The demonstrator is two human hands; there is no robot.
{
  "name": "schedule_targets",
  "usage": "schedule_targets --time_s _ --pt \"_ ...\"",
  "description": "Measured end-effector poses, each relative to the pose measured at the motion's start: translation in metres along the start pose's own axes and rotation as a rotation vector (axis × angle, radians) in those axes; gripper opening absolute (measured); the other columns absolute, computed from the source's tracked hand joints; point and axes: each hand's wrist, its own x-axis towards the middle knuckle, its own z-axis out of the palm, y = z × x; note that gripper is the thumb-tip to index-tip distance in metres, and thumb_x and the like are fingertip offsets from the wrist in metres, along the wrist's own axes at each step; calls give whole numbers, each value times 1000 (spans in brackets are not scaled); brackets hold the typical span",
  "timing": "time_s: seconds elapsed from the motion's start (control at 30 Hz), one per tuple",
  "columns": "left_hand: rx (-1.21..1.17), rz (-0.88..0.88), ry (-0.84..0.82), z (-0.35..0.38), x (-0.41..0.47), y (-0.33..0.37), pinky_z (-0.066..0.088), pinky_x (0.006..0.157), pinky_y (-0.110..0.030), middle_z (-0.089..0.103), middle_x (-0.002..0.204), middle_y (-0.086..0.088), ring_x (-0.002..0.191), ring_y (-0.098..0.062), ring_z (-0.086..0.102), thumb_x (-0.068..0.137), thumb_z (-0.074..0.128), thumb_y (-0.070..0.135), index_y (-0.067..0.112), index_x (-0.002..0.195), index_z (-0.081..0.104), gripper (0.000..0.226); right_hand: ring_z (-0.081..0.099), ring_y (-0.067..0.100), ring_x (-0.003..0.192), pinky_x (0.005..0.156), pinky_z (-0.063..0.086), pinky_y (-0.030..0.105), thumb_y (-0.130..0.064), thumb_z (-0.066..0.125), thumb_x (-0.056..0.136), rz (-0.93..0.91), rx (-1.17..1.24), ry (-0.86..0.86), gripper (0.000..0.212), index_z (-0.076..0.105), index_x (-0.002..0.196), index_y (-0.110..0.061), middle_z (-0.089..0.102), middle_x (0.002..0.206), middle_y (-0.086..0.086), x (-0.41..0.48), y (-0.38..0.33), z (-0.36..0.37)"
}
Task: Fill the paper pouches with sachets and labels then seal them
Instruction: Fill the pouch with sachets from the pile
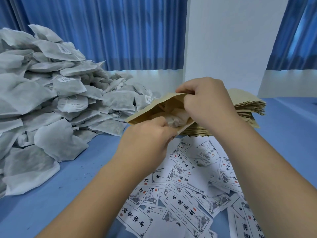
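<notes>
Right hand [205, 103]: knuckles up, fingers curled, pinching the upper lip of the paper pouch [151, 110]. Left hand [149, 136]: forearm angled in from lower left, fingers curled at the lower lip, gripping it against a pale sachet [175, 120] inside. Pouch held open above the blue counter [77, 169], before the pouch stack [248, 107]; loose labels [188, 194] below, sachet heap [51, 100] left.

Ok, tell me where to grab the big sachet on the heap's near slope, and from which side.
Pinch the sachet by its flat sealed border at the right corner, coming from the right over the blue table. It lies on top of the heap with nothing over it, and that corner juts out free.
</notes>
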Motion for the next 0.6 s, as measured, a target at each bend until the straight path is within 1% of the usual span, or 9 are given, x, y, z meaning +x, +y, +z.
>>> schedule_targets --time_s 0.07,0.13,0.2,0.27,0.33,0.4,0.47,0.53,0.6 --pt "40 -60 -58 0 1 -4 32 50 -24 50 84 5 73 -21 51 86 52 9 22 79 57 16 62 23 102 89 52 37 -6 52 75 -1 2 1 41 74 100 -30 70 108 -3 0 -1 -1" --pt "65 -98 -76 1 1 -6 26 51 -24 45 81 6 75 -19 48 86 48 8 24 75 46 19 61 23 103 90 51 37 -6 52 75 -12 0 2 42 74 101 -29 70 109 -2 -1 -2 -1" --pt "66 -117 -63 3 0 -6 30 53 -25 49 82 6 80 -19 51 88 49 10 25 80 53 17 60 24 103 89 51 37 -6 51 75 -35 -6 9 42 74 101 -29 70 109 -1 -3 -4 0" --pt "36 -131 -14 3 0 -6 40 57 -29 56 84 6 83 -20 54 91 52 16 26 90 64 16 60 24 103 89 52 38 -5 50 75 -62 -8 18 42 75 102 -28 70 109 -1 -5 -8 1" --pt "1 -124 74 3 0 -6 45 55 -34 60 84 1 79 -26 57 89 59 17 19 91 69 11 61 24 103 90 52 38 -6 50 76 -88 -19 29 43 74 103 -28 71 109 -1 -7 -11 1" --pt "4 -120 171 3 1 -8 40 46 -32 58 77 -5 68 -30 54 81 68 9 12 81 68 2 61 24 100 89 52 37 -7 50 77 -115 -34 33 42 74 103 -27 72 106 -1 -10 -15 1" --pt "33 -146 198 6 0 -9 35 43 -30 54 71 -6 63 -30 52 75 73 6 10 74 65 9 61 25 100 88 52 38 -7 50 77 -134 -44 29 41 74 103 -28 72 104 0 -13 -18 2" --pt "47 -136 184 7 -1 -11 31 44 -28 55 66 -5 60 -30 52 73 76 10 12 70 65 12 61 27 102 89 51 39 -9 50 77 -144 -62 20 42 74 103 -30 72 106 0 -17 -20 2" --pt "28 -92 153 10 -2 -13 29 48 -27 59 64 -4 59 -30 55 79 74 20 16 72 68 10 62 28 100 88 51 40 -10 50 77 -142 -75 20 41 74 104 -31 73 105 -1 -22 -18 1"
